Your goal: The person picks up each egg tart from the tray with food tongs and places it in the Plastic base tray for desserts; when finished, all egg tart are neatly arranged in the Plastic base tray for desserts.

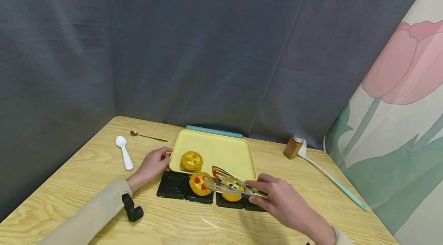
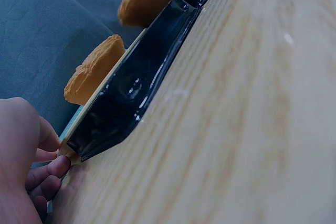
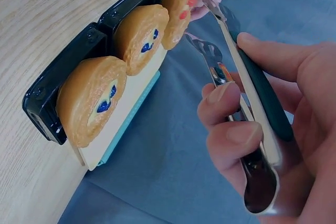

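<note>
My left hand [image 1: 152, 166] is at the left edge of a pale yellow tray [image 1: 221, 152] and pinches its near left corner between thumb and fingers. My right hand [image 1: 283, 199] grips metal serving tongs [image 3: 260, 90] with dark green handle pads. The tong tips are spread, with nothing visible between them, above the red-dotted egg tart [image 1: 198, 184]. That tart sits in a black compartment tray [image 1: 172, 185], whose leftmost compartment is bare. Right of it are a blue-dotted tart [image 1: 231, 195] and another blue-dotted tart [image 3: 92, 103], partly hidden in the head view. A plain yellow-topped tart [image 1: 192, 160] lies on the yellow tray.
At the left lie a white spoon [image 1: 124, 152] and a thin gold spoon [image 1: 149, 136]. A brown jar [image 1: 292, 147] and a long-handled white and mint utensil [image 1: 332, 177] are at the right. Behind the yellow tray is a teal strip [image 1: 214, 131]; a dark curtain [image 1: 194, 45] hangs beyond.
</note>
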`<state>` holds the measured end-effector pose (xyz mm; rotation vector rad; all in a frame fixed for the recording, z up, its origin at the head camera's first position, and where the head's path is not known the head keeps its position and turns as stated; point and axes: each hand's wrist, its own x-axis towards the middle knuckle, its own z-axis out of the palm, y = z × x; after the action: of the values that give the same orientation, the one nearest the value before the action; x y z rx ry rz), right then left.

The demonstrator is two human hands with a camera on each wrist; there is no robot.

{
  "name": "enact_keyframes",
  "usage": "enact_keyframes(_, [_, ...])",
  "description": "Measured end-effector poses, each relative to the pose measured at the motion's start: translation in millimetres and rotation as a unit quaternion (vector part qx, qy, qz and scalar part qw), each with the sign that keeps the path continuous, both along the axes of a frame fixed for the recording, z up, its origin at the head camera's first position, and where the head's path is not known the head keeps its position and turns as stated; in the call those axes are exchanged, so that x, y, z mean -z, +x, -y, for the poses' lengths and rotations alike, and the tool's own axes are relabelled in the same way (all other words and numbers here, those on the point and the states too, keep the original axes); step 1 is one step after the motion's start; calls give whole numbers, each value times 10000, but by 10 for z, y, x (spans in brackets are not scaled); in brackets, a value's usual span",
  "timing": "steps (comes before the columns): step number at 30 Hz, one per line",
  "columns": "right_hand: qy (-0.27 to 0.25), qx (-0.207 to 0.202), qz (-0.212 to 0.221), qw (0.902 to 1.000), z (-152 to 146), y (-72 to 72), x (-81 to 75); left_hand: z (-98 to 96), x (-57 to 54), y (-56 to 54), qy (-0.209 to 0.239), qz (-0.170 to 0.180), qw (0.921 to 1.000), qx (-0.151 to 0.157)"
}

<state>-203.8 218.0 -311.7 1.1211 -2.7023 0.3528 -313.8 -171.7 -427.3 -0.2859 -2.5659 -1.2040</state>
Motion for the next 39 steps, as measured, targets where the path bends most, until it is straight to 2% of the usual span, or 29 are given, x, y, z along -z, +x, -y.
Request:
enact_keyframes(4, [-53,115,71,9999,6,-11,0,-2,-2,0,9,15,10000,0])
enact_keyframes(15, [-380,135,-77,9992,43,-74,66,-6,-10,11,-19,3,10000,-35])
enact_keyframes(25, [-767,293,-52,9966,88,-200,154,-13,-18,14,-45,14,10000,-55])
enact_keyframes(31, [-985,551,48,9936,138,-286,184,-17,-13,13,-29,27,10000,-46])
enact_keyframes(39, [-981,694,4,9928,197,-400,221,-14,-20,18,-28,62,10000,-60])
